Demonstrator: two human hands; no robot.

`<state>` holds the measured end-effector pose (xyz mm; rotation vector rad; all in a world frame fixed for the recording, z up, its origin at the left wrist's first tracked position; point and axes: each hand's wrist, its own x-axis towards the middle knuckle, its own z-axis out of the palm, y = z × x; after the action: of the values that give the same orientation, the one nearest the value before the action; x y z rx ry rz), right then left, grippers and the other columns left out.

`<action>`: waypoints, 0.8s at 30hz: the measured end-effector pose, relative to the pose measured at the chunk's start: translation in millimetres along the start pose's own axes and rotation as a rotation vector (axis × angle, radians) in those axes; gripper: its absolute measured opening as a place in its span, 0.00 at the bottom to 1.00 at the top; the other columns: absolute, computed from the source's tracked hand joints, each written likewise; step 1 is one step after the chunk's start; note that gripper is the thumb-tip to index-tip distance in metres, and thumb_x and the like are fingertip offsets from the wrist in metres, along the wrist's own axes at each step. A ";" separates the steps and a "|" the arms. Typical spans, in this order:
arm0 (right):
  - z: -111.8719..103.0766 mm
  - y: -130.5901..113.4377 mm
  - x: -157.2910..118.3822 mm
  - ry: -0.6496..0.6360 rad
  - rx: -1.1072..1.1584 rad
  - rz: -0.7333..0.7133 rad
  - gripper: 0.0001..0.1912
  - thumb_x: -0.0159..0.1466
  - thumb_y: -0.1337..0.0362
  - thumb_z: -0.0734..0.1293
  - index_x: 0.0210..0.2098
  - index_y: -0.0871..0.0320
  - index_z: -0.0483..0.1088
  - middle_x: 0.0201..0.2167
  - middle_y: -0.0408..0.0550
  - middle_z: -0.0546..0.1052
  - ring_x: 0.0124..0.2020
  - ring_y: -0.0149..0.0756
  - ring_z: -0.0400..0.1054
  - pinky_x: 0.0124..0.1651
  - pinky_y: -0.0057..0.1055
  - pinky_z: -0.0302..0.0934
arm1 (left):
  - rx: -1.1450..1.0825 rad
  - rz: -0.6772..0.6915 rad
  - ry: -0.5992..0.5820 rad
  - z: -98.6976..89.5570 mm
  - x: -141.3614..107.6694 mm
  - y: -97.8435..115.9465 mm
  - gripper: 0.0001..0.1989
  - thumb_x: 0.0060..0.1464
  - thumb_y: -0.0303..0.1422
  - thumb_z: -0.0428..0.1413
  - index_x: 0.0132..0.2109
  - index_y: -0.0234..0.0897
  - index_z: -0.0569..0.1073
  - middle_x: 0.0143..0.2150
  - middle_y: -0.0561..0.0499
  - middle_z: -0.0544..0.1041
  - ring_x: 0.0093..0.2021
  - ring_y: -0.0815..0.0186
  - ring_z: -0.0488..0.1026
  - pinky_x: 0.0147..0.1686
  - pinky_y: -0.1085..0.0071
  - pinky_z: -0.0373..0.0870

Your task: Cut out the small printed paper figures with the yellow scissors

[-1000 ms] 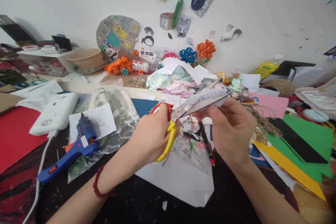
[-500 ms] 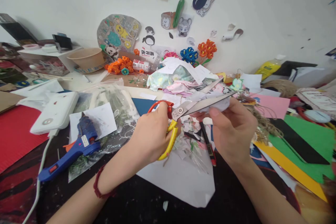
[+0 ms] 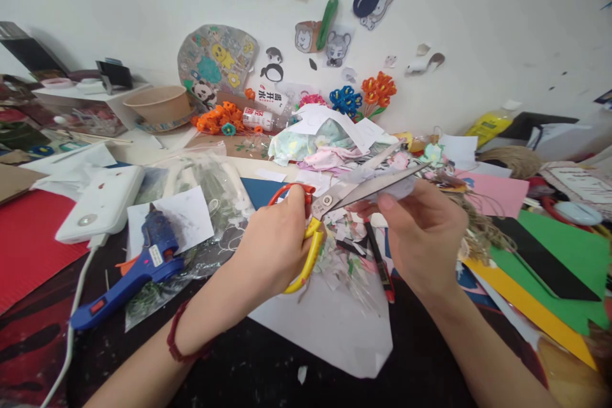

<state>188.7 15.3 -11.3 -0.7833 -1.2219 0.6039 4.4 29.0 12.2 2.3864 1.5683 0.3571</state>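
Observation:
My left hand [image 3: 277, 239] is closed round the handles of a pair of scissors [image 3: 327, 200], one handle loop red and the other yellow. The blades point up and to the right, parted, with a small paper piece [image 3: 401, 190] between or against them; the exact contact is hard to make out. My right hand [image 3: 423, 229] pinches that paper near the blade tips. Below the scissors, paper scraps [image 3: 351, 268] lie on a white sheet [image 3: 329, 331]. A dark pen-like stick with red [image 3: 380, 261] rests beside the scraps.
At left lie a blue glue gun [image 3: 155, 255], a white box-shaped device with a cable [image 3: 102, 207] and a plastic bag [image 3: 210, 185]. A fabric and paper pile [image 3: 329, 140] stands behind my hands. Green paper [image 3: 574, 255] and a black flat slab [image 3: 545, 258] are at right.
The scissor blades have closed slightly on the paper. Both hands stay nearly in place, and the view has shifted very little.

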 end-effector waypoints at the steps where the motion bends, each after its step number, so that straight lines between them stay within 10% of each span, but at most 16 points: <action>1: 0.0 0.2 0.0 0.000 0.006 -0.005 0.03 0.62 0.68 0.73 0.34 0.54 0.78 0.24 0.40 0.79 0.30 0.38 0.80 0.29 0.33 0.76 | 0.004 0.001 -0.004 -0.3 -0.3 -0.2 0.07 0.62 0.39 0.42 0.41 0.41 0.56 0.28 0.49 0.72 0.25 0.55 0.72 0.24 0.65 0.53; 24: 1.6 -2.0 -1.6 -0.029 0.085 0.079 0.05 0.62 0.68 0.73 0.38 0.53 0.81 0.31 0.42 0.84 0.30 0.36 0.80 0.32 0.31 0.76 | -0.142 0.010 -0.006 1.9 -2.2 -1.8 0.09 0.60 0.38 0.43 0.36 0.43 0.48 0.23 0.58 0.61 0.20 0.65 0.59 0.23 0.68 0.46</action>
<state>186.7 13.1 -10.4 -0.7563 -1.1879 0.7296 2.6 27.5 9.6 2.2859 1.4768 0.4471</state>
